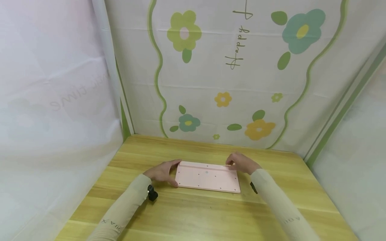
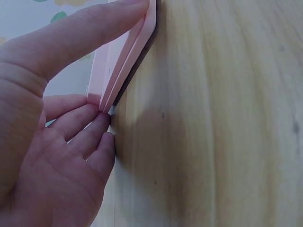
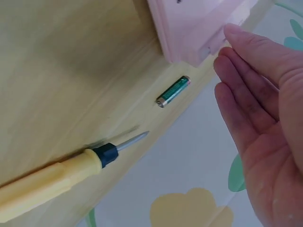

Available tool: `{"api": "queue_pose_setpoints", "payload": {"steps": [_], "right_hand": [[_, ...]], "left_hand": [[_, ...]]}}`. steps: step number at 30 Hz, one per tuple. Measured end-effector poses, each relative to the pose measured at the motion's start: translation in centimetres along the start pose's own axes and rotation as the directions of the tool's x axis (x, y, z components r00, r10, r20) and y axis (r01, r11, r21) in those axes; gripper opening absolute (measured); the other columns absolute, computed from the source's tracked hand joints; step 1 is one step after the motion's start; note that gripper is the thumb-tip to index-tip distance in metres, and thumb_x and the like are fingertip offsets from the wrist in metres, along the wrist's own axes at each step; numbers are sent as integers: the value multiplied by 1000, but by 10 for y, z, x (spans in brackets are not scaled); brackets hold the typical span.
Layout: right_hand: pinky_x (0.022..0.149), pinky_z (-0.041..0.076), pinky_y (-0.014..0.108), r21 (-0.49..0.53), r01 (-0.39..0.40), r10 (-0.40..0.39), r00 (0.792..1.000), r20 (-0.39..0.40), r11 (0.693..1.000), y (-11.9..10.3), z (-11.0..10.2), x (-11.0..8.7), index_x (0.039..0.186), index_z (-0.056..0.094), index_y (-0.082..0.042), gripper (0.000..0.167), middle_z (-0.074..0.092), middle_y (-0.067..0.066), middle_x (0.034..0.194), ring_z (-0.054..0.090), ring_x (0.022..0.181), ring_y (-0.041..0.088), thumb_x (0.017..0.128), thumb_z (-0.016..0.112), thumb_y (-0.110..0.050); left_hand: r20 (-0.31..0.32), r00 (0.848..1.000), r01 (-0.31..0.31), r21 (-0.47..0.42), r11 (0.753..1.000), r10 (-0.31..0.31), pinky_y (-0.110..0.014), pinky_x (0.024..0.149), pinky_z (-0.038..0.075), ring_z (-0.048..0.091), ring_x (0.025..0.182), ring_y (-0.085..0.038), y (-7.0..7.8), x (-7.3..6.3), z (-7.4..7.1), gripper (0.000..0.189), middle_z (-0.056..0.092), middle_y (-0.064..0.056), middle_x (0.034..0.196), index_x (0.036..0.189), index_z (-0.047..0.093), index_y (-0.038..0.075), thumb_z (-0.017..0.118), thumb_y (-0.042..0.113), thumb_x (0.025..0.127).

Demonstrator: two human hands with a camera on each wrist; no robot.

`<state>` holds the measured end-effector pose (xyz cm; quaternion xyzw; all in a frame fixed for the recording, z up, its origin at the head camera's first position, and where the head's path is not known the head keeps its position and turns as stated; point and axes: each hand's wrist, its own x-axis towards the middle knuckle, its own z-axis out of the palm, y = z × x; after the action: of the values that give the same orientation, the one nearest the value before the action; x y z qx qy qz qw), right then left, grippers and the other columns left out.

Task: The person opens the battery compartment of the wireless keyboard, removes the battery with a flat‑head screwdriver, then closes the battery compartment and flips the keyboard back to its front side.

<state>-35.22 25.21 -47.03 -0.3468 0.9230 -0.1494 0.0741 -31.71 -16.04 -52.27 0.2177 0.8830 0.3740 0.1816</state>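
A pink keyboard (image 1: 208, 176) lies on the wooden table with its underside up, showing several small screws and a raised ridge along the far edge. My left hand (image 1: 163, 172) grips its left end, thumb on the near edge and fingers at the far edge. In the left wrist view, the fingertips meet the keyboard's corner (image 2: 94, 87). My right hand (image 1: 242, 163) touches the ridge near the far right corner, fingers bent loosely. A small green battery (image 3: 173, 91) lies beside that corner in the right wrist view. Whether anything sits between the right fingertips is hidden.
A screwdriver with a yellow handle (image 3: 52, 182) lies on the table past the battery, its tip toward it. A white flowered cloth (image 1: 211, 77) hangs behind the table (image 1: 193, 217), and white cloth (image 1: 54, 100) hangs at both sides. Black cameras sit on both wrists.
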Motion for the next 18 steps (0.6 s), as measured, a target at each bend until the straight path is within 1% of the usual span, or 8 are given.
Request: {"api": "queue_pose_setpoints", "payload": {"steps": [4, 7, 10, 16, 17, 18], "right_hand": [[83, 65, 37, -14, 10, -10, 999, -42, 1000, 2, 7, -3, 98, 83, -5, 12, 81, 9, 100, 74, 92, 21, 94, 74, 3], [84, 65, 37, -38, -12, 10, 998, -63, 999, 2, 12, -5, 97, 84, -7, 17, 81, 7, 100, 75, 94, 21, 96, 72, 4], [83, 65, 36, -63, -26, 21, 996, -89, 998, -1, 15, -6, 95, 84, -8, 19, 80, 7, 98, 75, 92, 20, 95, 71, 6], [78, 63, 28, -29, -36, 33, 994, -101, 999, -5, 18, -8, 98, 85, -5, 17, 75, 7, 92, 70, 85, 16, 93, 73, 7], [76, 63, 26, -30, -32, 29, 994, -102, 999, -5, 18, -8, 97, 85, -4, 17, 74, 7, 91, 69, 84, 15, 93, 73, 7], [74, 61, 25, -36, -25, 21, 995, -97, 999, -5, 18, -8, 93, 84, -2, 16, 74, 8, 90, 67, 82, 13, 93, 72, 8]], "left_hand": [[0, 1000, 2, -9, 1000, -2, -56, 131, 28, 31, 160, -36, 1, -2, -2, 120, 34, -13, 172, 167, 31, 14, 100, 31, 71], [2, 1000, 4, -6, 1000, -4, -56, 131, 28, 31, 160, -36, 1, -3, -2, 120, 34, -12, 172, 167, 31, 15, 100, 32, 71], [-2, 1000, 7, -8, 1000, -7, -56, 131, 28, 31, 160, -36, 0, -3, -1, 120, 34, -12, 173, 167, 31, 15, 100, 33, 70], [-2, 1000, 0, -18, 1000, 0, -57, 131, 28, 31, 160, -37, 0, -4, -2, 120, 34, -13, 172, 167, 32, 14, 101, 32, 70], [-1, 1000, -1, -15, 1000, 1, -57, 131, 28, 31, 160, -37, -1, -4, -2, 120, 34, -13, 172, 167, 32, 14, 101, 32, 70], [0, 1000, -3, -14, 1000, 3, -57, 131, 27, 30, 161, -37, -1, -3, -2, 120, 34, -13, 173, 167, 32, 14, 101, 32, 70]]}}
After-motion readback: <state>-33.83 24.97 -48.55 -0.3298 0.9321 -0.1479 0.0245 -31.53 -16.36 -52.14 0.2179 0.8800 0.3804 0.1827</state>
